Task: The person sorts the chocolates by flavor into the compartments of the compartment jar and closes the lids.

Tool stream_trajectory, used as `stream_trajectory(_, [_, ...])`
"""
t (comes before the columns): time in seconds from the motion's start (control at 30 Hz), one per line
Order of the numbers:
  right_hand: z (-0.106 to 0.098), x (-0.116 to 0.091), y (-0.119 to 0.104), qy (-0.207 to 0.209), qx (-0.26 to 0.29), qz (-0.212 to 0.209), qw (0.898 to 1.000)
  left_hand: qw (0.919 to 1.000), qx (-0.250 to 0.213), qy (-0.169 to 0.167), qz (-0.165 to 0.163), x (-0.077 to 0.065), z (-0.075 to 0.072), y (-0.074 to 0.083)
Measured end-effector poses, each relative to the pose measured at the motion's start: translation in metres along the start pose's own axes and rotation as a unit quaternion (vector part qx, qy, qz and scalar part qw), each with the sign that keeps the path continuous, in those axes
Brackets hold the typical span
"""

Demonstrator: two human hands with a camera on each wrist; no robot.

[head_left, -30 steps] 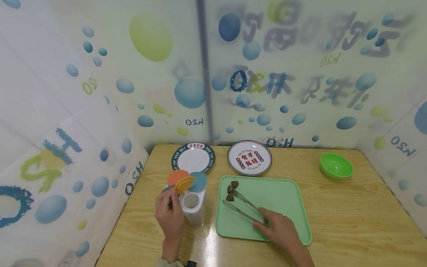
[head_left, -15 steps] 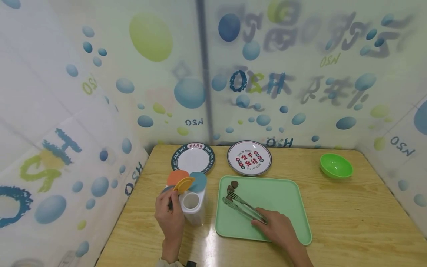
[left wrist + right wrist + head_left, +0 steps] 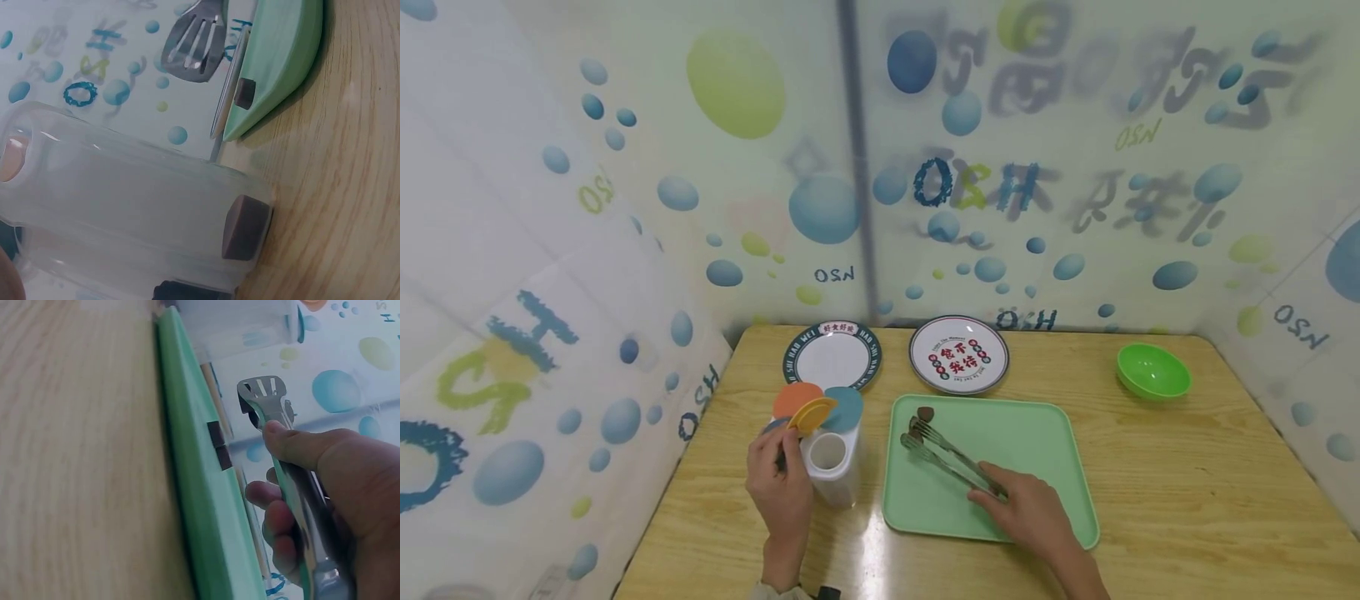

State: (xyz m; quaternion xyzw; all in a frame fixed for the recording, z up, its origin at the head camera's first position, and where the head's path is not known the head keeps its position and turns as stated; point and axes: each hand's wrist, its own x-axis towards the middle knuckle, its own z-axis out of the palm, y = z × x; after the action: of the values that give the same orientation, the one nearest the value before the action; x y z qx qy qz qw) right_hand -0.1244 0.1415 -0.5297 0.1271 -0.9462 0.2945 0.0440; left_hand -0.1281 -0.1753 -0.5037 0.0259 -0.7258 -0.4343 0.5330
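Note:
My right hand [image 3: 1028, 508] grips metal serving tongs [image 3: 300, 506] with slotted ends, tilted over the green tray [image 3: 1000, 508]. A dark shape shows between the tong ends in the right wrist view; I cannot tell whether it is a gripped piece. Two brown, chocolate-like pieces [image 3: 215, 433] lie on the tray there. My left hand [image 3: 781, 483] pinches a yellow lid [image 3: 812, 415], holding it raised off a white round opening of the multi-compartment container [image 3: 835, 487]. Through the container's clear wall another brown piece [image 3: 247, 228] shows at its bottom.
Orange [image 3: 797, 400] and teal lids [image 3: 844, 410] cover other compartments. Behind stand a dark-rimmed plate [image 3: 835, 358] and a plate with red print [image 3: 958, 354]. A green bowl [image 3: 1153, 372] sits at the back right of the wooden table [image 3: 1195, 492].
The tongs' arms have drawn closer together around the nearest brown piece, which the tong ends now cover in the head view. My left hand keeps holding the yellow lid in place.

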Motion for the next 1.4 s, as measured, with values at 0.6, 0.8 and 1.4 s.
stream_trajectory(0.6, [-0.022,0.001,-0.042,0.055,0.155,-0.101,0.981,0.9998,0.017,0.009,-0.011,0.000,0.002,0.001])
stream_trajectory(0.8, [-0.013,0.004,-0.059,0.055,0.175,-0.171,0.968,0.9996,0.022,0.012,-0.009,0.000,0.002,0.003])
stream_trajectory(1.4, [0.002,0.012,-0.070,0.061,0.148,-0.199,0.967,0.9998,0.010,0.018,0.005,0.000,0.003,0.000])
